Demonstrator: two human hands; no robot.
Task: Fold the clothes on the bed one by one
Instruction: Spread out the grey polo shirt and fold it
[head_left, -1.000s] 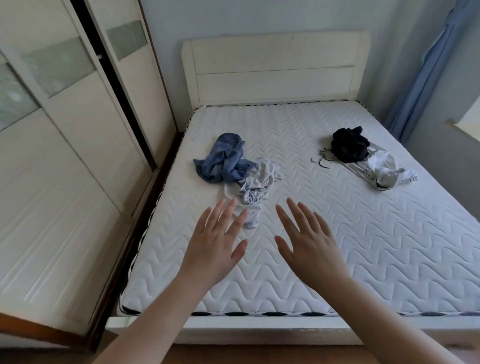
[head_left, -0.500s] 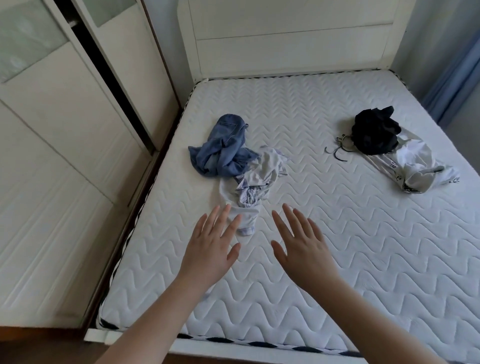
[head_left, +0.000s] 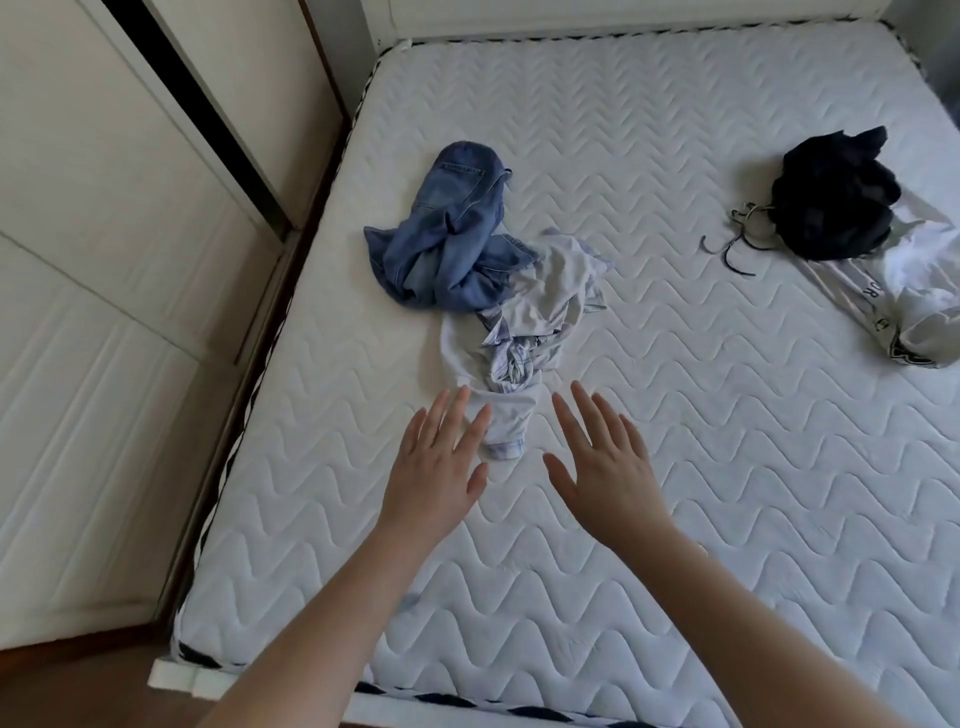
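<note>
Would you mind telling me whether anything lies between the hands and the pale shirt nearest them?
Nothing visible does. The left hand and right hand hover open either side of the pale shirt; the denim garment lies behind it.

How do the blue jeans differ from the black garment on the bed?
The blue jeans are faded denim with a pocket and seams showing; the black garment is too dark to show any detail. The jeans overlap a pale shirt near the hands; the black garment rests on a white garment far right. Both lie crumpled and unfolded.

Both hands advanced toward pale shirt (head_left: 524, 332): left hand (head_left: 434, 467) fingertips now overlap its near sleeve, right hand (head_left: 605, 462) just beside it.
</note>
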